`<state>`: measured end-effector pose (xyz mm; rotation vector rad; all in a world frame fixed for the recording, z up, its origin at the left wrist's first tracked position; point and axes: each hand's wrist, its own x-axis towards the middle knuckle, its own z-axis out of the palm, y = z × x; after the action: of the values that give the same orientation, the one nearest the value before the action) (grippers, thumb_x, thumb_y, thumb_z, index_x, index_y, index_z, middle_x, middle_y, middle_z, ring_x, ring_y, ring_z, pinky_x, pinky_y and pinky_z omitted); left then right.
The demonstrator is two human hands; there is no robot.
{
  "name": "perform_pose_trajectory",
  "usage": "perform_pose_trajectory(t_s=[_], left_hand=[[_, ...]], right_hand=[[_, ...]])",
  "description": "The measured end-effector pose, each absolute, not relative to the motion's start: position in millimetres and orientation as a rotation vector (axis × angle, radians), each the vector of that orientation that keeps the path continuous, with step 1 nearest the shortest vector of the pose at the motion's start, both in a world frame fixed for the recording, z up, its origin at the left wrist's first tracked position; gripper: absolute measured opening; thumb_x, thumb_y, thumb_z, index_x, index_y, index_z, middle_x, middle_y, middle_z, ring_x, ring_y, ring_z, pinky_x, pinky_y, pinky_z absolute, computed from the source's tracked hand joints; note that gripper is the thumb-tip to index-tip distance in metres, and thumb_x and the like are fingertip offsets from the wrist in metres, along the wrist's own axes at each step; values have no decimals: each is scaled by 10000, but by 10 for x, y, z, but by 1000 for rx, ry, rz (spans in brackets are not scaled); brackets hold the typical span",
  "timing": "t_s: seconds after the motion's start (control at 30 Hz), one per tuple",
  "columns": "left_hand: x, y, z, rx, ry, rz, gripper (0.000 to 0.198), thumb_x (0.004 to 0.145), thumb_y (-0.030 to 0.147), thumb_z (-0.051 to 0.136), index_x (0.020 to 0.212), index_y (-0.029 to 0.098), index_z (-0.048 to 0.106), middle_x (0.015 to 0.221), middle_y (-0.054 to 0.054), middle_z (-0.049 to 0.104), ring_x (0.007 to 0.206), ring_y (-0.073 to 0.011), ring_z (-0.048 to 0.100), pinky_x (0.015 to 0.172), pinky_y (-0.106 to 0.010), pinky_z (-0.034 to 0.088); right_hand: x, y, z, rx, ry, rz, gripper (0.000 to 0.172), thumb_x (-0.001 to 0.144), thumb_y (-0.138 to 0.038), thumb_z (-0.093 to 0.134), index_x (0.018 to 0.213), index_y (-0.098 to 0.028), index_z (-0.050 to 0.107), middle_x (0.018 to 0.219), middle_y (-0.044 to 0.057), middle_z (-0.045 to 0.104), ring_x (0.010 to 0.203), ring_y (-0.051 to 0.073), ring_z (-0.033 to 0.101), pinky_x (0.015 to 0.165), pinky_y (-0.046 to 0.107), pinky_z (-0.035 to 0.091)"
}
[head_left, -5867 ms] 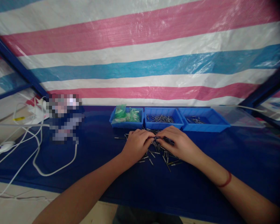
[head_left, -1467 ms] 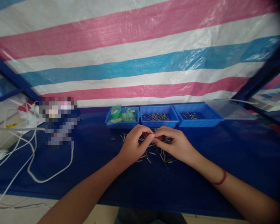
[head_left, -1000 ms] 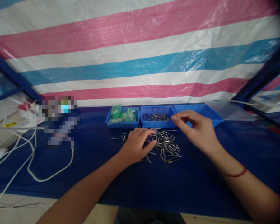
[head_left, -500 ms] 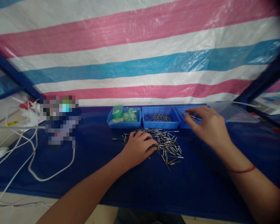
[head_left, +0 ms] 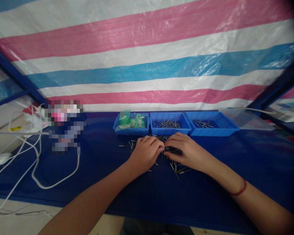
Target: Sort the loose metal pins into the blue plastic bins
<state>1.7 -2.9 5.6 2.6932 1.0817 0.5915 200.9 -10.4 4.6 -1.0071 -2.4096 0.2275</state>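
Note:
A loose pile of thin metal blind rivets (head_left: 159, 138) lies on the blue tabletop, partly covered by my hands. My left hand (head_left: 147, 152) rests on the pile's left side, its fingers curled and the thumb pressed to the index finger; what they grip is hidden. From the right, my right hand (head_left: 189, 151) reaches over the pile, fingertips close to my left fingers, with thumb and index apart and rivets visible beneath the gap. Just behind stand a middle blue bin (head_left: 170, 131) with rivets in it and a right blue bin (head_left: 215, 132) with a smaller group of rivets.
The left blue bin (head_left: 131, 132) contains green-tinted plastic bags (head_left: 124, 120). White cables (head_left: 56, 186) run over the table's left side, near a pixelated patch. A clear plastic sheet (head_left: 250, 120) lies at the back right. Striped tarp (head_left: 147, 70) closes off the rear.
My right hand has moved left and down from the right bin to the pile, beside my left hand. My left hand stays at the pile, its thumb and index now closed together.

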Motion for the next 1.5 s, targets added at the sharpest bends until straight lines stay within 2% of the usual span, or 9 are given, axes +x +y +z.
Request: perform_pose_trajectory(t_s=[0.13,0.3,0.47,0.57,0.67,0.8,0.93,1.33,1.5], left_hand=[[20,-32,56,2527,917,797,140,944,233,429,924,176,554,952,-51,637,893,-175,569,819,-304,420],[40,-66,42,2246,972,1060,133,926,244,465,991,181,562,957,-50,650,881,-161,610,800,-268,460],[66,-101,68,2071,964,1161,317,911,239,494,1225,204,493,980,-41,673,891,-151,632,834,-265,471],[71,-102,75,2024,946,1161,343,910,238,497,1252,207,484,963,-35,681,881,-147,634,835,-267,470],[71,-97,80,2001,962,1139,323,894,252,528,1212,195,531,976,-43,683,894,-154,635,825,-267,468],[70,-87,85,2000,1039,1111,188,858,263,579,1017,179,634,947,-42,689,868,-163,631,804,-272,473],[69,-75,90,1998,1070,1102,111,849,266,583,885,181,646,904,-31,689,830,-162,624,788,-281,481],[62,-62,127,2071,940,1172,77,871,233,548,872,168,591,877,-34,617,833,-146,582,759,-260,457],[60,-63,149,2072,975,1150,90,877,246,535,856,176,589,881,-40,627,821,-152,575,743,-268,455]], right_hand=[[1943,-131,20,-980,-2249,376,112,877,-260,564,891,-197,657,894,67,675,872,201,604,785,344,466],[1861,-157,-3,-947,-2011,580,125,869,-286,579,911,-217,674,890,50,695,859,189,621,795,334,478],[1782,-195,-14,-904,-1959,762,146,868,-302,571,893,-210,681,875,49,681,811,178,618,754,313,489],[1749,-206,-37,-912,-1913,818,169,886,-311,541,877,-204,671,875,50,664,798,171,605,731,303,487],[1739,-210,-44,-925,-1880,818,172,888,-310,534,850,-203,662,844,46,653,784,169,595,722,302,482],[1742,-220,-10,-925,-1890,772,173,878,-292,543,781,-198,652,777,34,632,722,155,571,672,287,470],[1746,-224,7,-936,-1890,740,167,867,-307,555,792,-199,660,768,35,636,696,153,566,646,289,472],[1754,-223,8,-948,-1866,767,168,879,-298,538,795,-196,643,784,31,634,728,160,584,669,289,474],[1763,-218,-22,-979,-1807,813,136,869,-315,556,893,-214,642,859,45,659,808,191,618,705,322,502]])
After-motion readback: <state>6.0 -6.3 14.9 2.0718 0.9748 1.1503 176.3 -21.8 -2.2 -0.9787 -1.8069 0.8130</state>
